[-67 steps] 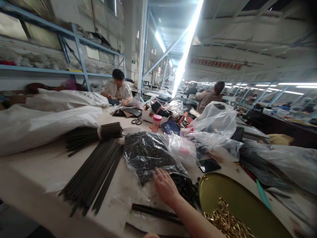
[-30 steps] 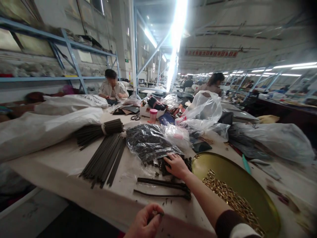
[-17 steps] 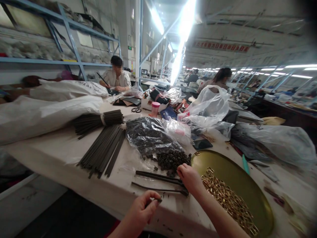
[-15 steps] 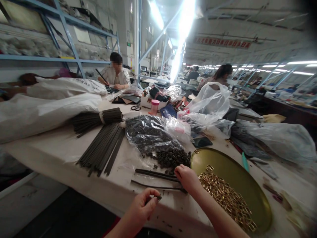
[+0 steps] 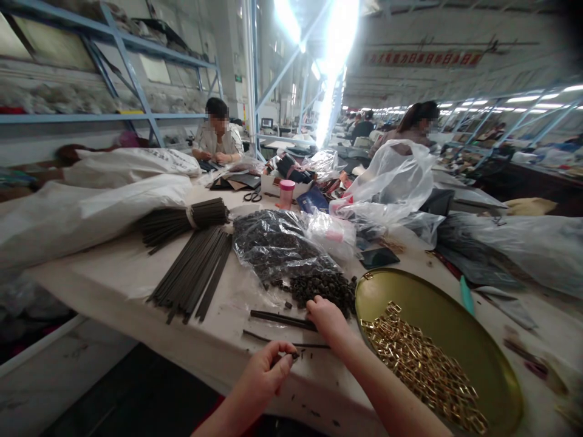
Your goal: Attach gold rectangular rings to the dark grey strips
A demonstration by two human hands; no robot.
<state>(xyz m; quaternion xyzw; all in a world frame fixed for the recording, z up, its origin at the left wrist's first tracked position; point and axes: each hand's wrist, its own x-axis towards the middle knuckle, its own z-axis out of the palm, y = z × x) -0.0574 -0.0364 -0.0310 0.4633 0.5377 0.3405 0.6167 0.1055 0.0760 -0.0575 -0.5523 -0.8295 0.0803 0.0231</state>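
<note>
My left hand (image 5: 272, 370) is closed at the table's front edge, thumb and forefinger pinching a small dark piece (image 5: 296, 355) that shows only at the fingertips. My right hand (image 5: 327, 320) is at the near edge of a heap of small black loop-like pieces (image 5: 321, 290), its fingers bent together. What those fingers hold, if anything, is hidden. Just under it lie a few dark strips (image 5: 280, 319), and a thinner dark strip (image 5: 268, 338) runs nearer to the left hand. The heap spills out of a clear plastic bag (image 5: 277, 246).
A gold-coloured oval tray (image 5: 494, 364) with many gold metal buckles (image 5: 423, 358) stands to the right. Bundled dark strips (image 5: 207, 212) and loose strips (image 5: 194, 276) lie left. Behind are a pink-lidded jar (image 5: 286, 194), scissors (image 5: 252, 196) and plastic bags; two people sit beyond.
My right hand has shifted slightly left and up along the edge of the black heap. The left hand stays nearly in place, still pinching. The view has turned a little.
</note>
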